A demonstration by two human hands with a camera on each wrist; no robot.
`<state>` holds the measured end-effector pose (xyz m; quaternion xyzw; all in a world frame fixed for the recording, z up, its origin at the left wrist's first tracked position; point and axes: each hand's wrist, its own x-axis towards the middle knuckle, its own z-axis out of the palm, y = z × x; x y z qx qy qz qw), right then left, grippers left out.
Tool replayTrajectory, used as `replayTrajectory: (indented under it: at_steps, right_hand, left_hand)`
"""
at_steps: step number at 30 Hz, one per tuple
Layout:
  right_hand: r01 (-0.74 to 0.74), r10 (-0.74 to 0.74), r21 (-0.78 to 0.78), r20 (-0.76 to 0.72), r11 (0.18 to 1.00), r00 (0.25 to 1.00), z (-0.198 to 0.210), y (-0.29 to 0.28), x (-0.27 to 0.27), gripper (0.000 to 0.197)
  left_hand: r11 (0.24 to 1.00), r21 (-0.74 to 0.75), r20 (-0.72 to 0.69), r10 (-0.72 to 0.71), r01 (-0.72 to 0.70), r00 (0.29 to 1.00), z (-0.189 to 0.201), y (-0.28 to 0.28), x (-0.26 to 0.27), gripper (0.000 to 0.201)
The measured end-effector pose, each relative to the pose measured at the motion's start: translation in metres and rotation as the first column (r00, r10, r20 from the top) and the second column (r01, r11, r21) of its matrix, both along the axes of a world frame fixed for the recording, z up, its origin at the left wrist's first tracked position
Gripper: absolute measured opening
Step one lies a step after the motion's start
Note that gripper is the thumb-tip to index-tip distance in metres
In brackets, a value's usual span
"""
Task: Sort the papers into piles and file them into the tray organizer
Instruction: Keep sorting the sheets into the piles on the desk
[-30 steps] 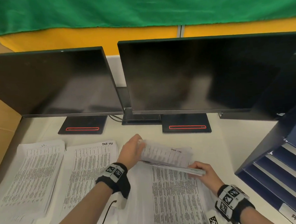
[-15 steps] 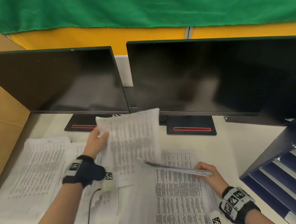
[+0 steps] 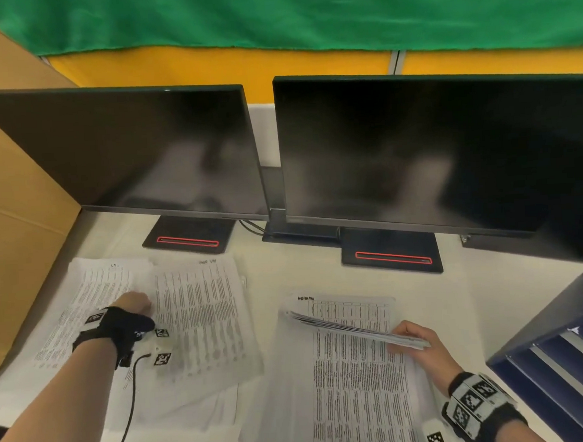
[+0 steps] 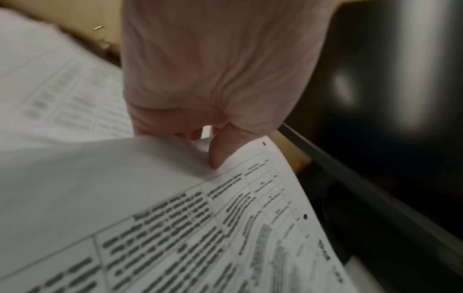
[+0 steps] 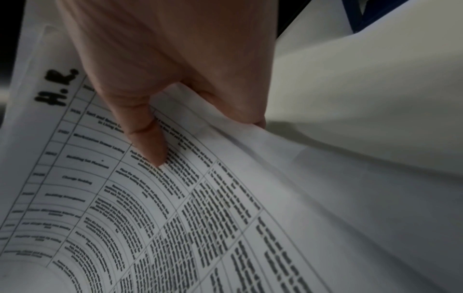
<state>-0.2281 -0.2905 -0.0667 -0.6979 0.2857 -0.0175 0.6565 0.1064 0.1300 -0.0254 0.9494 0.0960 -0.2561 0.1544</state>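
I am sorting: my left hand (image 3: 135, 303) pinches one sheet (image 3: 200, 313) onto the middle pile, my right hand (image 3: 416, 341) grips the unsorted stack (image 3: 349, 327), so next I should let go and take another.

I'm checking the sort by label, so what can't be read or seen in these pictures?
- Middle pile: heading too small in head view.
- Left hand: fingers hidden behind its back in head view; left wrist blurred.
- Tray organizer: cut off by the right edge.
- Held sheaf: edge-on, sheet count unreadable.
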Motion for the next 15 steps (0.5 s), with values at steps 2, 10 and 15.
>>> replayTrajectory:
  at_steps: [2,10,15]
  right_hand:
    - [-0.007,0.007,-0.007,-0.005,1.0,1.0,0.001,0.0,0.0,0.009]
    - [-0.021,0.02,-0.045,-0.009,0.999,1.0,0.005,0.003,-0.002,0.013]
    - [0.002,-0.003,-0.062,-0.013,0.998,1.0,0.004,0.007,0.001,0.014]
  left_hand:
    - [0.998,0.02,-0.005,-0.063,0.063,0.998,0.001,-0.004,-0.005,0.044]
    - [0.985,0.065,0.216,0.14,-0.157,0.966,0.004,-0.033,-0.011,0.05]
    - [0.923,-0.093,0.529,-0.271,0.373,0.804,0.005,-0.112,-0.052,0.031]
